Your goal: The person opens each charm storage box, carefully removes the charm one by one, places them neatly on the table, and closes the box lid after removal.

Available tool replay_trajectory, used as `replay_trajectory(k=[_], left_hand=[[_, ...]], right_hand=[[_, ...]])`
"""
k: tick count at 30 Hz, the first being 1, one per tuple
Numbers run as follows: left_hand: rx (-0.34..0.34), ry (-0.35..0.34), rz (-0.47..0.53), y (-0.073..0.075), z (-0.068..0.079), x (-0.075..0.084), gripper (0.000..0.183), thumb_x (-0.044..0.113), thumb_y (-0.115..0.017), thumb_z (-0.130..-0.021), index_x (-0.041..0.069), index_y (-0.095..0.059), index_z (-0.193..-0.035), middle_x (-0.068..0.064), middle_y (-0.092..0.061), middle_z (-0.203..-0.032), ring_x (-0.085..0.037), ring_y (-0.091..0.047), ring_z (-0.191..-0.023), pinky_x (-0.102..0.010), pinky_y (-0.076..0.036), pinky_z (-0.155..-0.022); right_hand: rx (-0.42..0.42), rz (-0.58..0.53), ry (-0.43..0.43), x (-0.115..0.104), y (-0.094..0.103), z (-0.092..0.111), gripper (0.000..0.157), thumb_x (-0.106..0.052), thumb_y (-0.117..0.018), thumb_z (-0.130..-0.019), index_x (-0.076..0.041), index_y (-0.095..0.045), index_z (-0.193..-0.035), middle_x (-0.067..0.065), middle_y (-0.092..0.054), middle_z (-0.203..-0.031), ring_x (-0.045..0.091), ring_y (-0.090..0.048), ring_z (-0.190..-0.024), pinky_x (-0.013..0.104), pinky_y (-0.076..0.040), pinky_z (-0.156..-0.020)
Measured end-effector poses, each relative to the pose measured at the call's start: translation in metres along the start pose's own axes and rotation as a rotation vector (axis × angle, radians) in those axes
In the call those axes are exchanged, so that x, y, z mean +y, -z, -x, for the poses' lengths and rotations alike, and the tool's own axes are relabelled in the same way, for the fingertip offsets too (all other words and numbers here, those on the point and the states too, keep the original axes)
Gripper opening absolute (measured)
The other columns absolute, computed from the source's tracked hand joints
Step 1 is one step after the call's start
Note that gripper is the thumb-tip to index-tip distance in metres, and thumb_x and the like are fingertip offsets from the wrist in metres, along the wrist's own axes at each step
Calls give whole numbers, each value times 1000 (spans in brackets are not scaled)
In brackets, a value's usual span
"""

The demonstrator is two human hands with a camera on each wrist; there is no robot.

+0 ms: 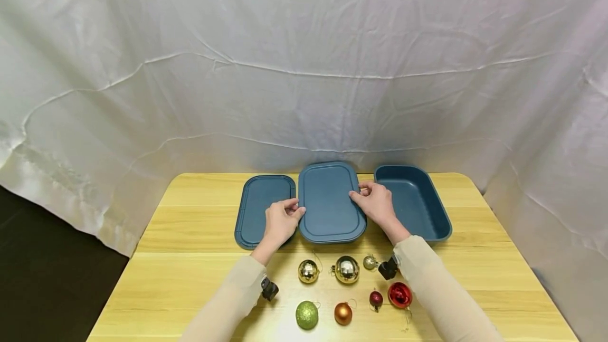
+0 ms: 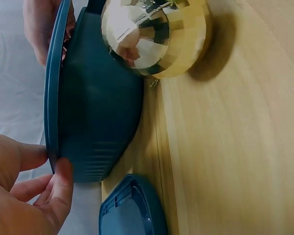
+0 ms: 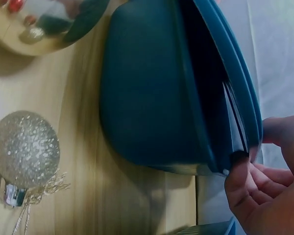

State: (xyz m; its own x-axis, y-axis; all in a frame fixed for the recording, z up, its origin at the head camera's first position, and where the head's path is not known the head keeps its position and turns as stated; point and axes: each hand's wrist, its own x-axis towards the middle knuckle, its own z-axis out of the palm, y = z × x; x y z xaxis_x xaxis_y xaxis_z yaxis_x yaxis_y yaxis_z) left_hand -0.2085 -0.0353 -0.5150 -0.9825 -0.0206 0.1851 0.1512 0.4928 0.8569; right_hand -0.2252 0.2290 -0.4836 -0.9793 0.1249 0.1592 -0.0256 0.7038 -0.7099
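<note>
Both hands hold a blue rectangular lid (image 1: 332, 199) over a blue box (image 2: 100, 98), which stands at the middle back of the table. My left hand (image 1: 281, 219) pinches the lid's left edge between thumb and fingers. On the opposite edge, my right hand (image 1: 375, 202) grips the lid with the thumb on one face and the fingers on the other. A dark gap shows between lid and box rim in the right wrist view, while the left wrist view has the lid close against the rim. The inside of this box is mostly hidden.
Left of the box lies another blue lid (image 1: 266, 205); an open blue box (image 1: 418, 205) stands right. In front are gold baubles (image 1: 347, 269), a small silver glitter bauble (image 3: 27, 149), a green one (image 1: 306, 315), an orange one (image 1: 343, 313) and red ones (image 1: 400, 295). A pale curtain (image 1: 332, 110) hangs behind.
</note>
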Motion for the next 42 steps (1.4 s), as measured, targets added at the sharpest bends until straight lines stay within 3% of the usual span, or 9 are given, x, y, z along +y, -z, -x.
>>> replay_trajectory(k=[8,15,19,26,34,42], left_hand=[[-3,-14,-4,-5,2,2,35,20,-81,-96,5,-77,-127,-5,-77,-100,-15,-73,-85,-34,-64,-77],[-5,-38,-7,-7,4,6,36,19,-80,-96,4,-76,-128,-7,-77,-102,-19,-74,-87,-37,-65,-79],[-9,-37,-5,-9,5,7,36,20,-80,-97,5,-76,-129,-7,-75,-103,-16,-71,-85,-35,-64,-76],[-9,-13,2,-11,5,10,36,20,-81,-96,6,-77,-128,-5,-75,-102,-13,-69,-83,-31,-62,-74],[-21,-20,-13,-10,6,11,37,20,-81,-95,6,-76,-129,-5,-75,-101,-13,-70,-83,-32,-63,-75],[-26,-23,-26,-9,4,14,37,20,-81,-96,5,-76,-129,-5,-76,-102,-14,-72,-84,-34,-64,-76]], right_hand=[[45,34,8,0,-2,2,43,-22,-68,-97,0,-72,-133,19,-77,-107,35,-72,-97,52,-60,-95],[75,60,26,1,-3,3,37,-17,-63,-94,2,-76,-124,16,-75,-96,31,-67,-86,49,-58,-94],[83,74,23,1,-3,3,31,-14,-63,-94,1,-78,-117,13,-73,-90,28,-64,-81,43,-56,-88],[67,78,17,2,-3,6,19,-12,-60,-95,-2,-75,-100,8,-62,-75,20,-46,-65,30,-38,-70],[36,82,-8,3,-1,9,29,-13,-61,-97,0,-77,-118,12,-70,-85,20,-50,-68,33,-44,-76],[18,110,-4,4,0,7,24,-15,-63,-100,0,-75,-114,10,-64,-82,23,-53,-73,37,-46,-80]])
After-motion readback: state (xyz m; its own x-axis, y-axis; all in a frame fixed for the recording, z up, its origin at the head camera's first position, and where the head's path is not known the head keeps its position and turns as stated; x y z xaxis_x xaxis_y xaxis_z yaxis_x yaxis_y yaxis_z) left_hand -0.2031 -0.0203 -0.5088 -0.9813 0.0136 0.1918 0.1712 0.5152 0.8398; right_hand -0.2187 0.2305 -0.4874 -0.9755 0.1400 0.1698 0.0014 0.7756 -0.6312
